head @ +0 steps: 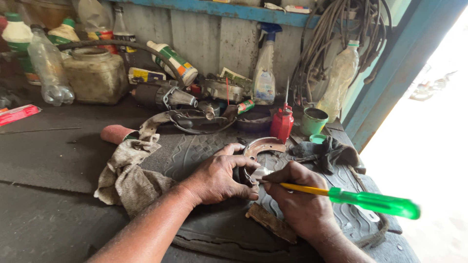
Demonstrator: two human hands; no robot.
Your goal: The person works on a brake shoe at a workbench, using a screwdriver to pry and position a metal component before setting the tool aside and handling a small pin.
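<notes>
Gripping a green-handled screwdriver (360, 198) in right-hand fingers (297, 199), left-hand fingers (219, 178) clasping a small metal part (251, 175), green cup (313, 121) contents unclear

We see two bare forearms coming in from the lower edge, with no sleeve, glove, watch or bracelet on either. Our left hand (217, 178) is broad, with short nails, creased knuckles and a dull, dusty look across its back. Our right hand (300, 199) is the same: bare, no ring visible, the skin over the knuckles wrinkled and a little grimy. Fine hair shows along the left forearm; veins stand out faintly near both wrists.
</notes>
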